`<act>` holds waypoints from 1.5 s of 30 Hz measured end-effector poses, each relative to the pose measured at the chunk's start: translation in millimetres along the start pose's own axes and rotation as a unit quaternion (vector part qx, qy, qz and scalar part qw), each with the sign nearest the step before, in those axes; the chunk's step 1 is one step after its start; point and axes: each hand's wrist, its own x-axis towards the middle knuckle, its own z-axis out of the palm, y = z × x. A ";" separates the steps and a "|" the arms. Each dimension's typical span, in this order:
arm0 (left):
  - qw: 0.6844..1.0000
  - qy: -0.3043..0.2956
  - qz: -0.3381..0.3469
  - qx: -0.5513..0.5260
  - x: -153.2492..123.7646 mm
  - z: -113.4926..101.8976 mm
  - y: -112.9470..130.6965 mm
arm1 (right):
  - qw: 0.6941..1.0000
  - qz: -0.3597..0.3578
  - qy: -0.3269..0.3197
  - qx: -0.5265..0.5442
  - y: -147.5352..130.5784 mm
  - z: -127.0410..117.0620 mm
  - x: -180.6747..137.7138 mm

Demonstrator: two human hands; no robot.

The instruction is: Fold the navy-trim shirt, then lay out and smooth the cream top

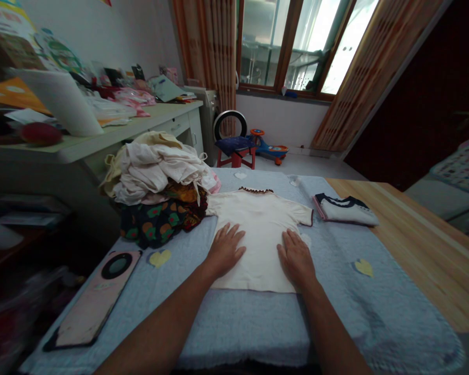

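A small cream short-sleeved shirt (258,250) lies spread flat on a blue quilted cloth (246,323). Its ruffled brown-trimmed collar points away from me, and the right sleeve shows a dark cuff edge. My left hand (224,251) rests palm down on the shirt's left side, fingers stretched out. On the right side of the shirt my right hand (296,259) lies flat too, its fingers extended and only slightly apart. Neither hand grips any fabric. Part of the left sleeve lies against a heap of clothes (160,172).
Right of the shirt sits a folded white garment with navy trim (346,209). A pink phone (97,297) lies at the left. Beyond the cloth is bare wooden tabletop (426,245). A cluttered desk (140,120) stands left; a red stool (236,156) and toy car (268,148) are behind.
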 end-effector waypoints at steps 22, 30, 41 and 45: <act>1.000 0.009 0.008 0.009 0.5 5.9 -4.1 | 0.998 0.057 0.007 -0.017 -0.6 -3.8 0.1; 0.995 0.071 0.068 0.018 -2.2 8.2 13.4 | 0.997 0.010 0.068 0.038 -1.5 -4.7 -1.5; 0.990 -0.019 0.139 -0.016 -11.9 11.6 25.4 | 0.996 -0.035 0.028 0.081 -2.3 -2.6 -1.3; 0.990 -0.056 0.129 -0.009 -13.5 5.8 28.4 | 0.998 -0.024 0.018 0.063 -2.9 -4.1 -1.8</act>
